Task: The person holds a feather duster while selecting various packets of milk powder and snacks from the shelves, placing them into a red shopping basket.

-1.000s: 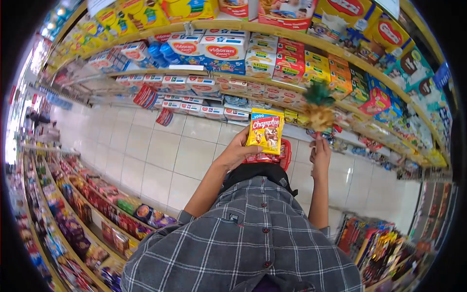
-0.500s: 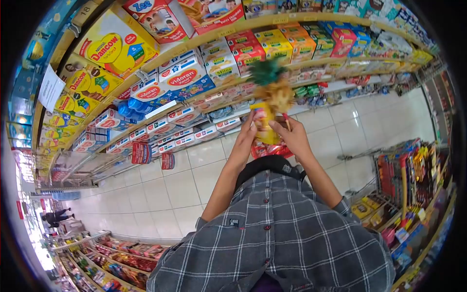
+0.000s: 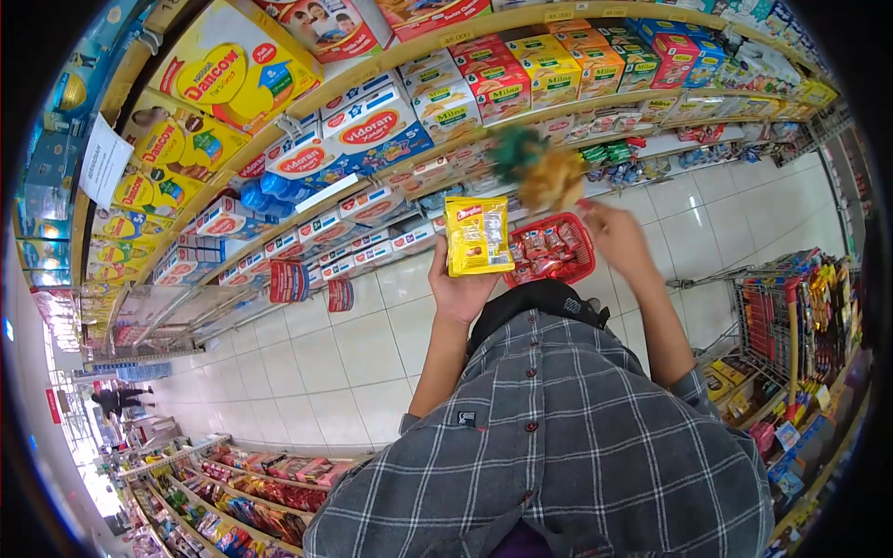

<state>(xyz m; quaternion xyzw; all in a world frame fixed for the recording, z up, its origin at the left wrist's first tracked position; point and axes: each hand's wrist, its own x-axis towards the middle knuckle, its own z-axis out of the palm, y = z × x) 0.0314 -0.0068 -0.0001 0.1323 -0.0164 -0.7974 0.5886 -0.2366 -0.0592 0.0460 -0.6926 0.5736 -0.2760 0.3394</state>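
My left hand (image 3: 462, 296) holds up a yellow packet (image 3: 479, 237) from below, with the printed side facing me. To its right, my right hand (image 3: 621, 244) is closed around the thin handle of a feather duster (image 3: 551, 179). The duster has tan and green feathers, smeared by motion, and points up and left toward the shelves. Beneath both hands is a red plastic basket (image 3: 588, 260) with several small red packets (image 3: 547, 249) in it, partly hidden by the yellow packet and my body.
Shelves ahead carry yellow Dancow boxes (image 3: 237, 70), Vidoran boxes (image 3: 372, 130) and Milna boxes (image 3: 549, 70). A wire cart or rack (image 3: 758, 316) stands at the right. More stocked shelves (image 3: 251, 484) run behind at lower left, and a person (image 3: 121, 400) is far down the aisle.
My hands have moved apart. The left has turned the yellow packet upright toward me; the right has swung the duster away to the right, bringing the red basket into fuller view.
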